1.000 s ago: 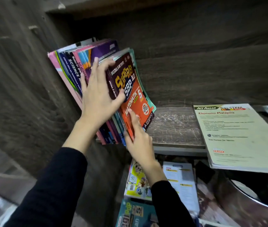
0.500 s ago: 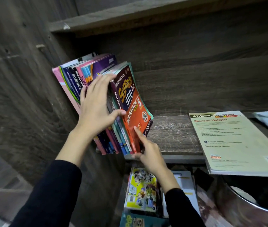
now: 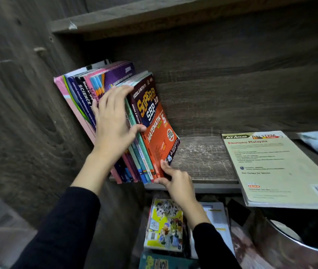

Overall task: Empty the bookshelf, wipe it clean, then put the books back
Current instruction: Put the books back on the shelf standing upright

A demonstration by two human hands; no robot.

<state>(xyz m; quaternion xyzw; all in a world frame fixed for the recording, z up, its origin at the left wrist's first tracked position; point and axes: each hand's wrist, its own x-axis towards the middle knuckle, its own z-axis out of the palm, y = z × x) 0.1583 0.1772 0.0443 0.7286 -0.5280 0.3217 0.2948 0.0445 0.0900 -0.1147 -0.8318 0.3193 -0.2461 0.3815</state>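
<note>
Left hand [image 3: 113, 131] flat on book row [image 3: 82, 94], right hand [image 3: 175, 181] pinching Matematik book [image 3: 154, 121]; we judge reshelving unfinished (Ekonomi book [image 3: 274, 167] flat, frame right).

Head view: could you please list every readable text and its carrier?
"SUPERB SBP 3.0": orange workbook
"MODUL & AKTIVITI": orange workbook
"MATEMATIK 5": orange workbook
"SCIENCE": dark blue spine
"ACE AHEAD": pale book
"Ekonomi Malaysia": pale book
"FAJAR": pale book
Pale book's small print, other spines: too blurred.

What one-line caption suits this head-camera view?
Left hand braces leaning books; right hand pinches the Matematik book.
</note>
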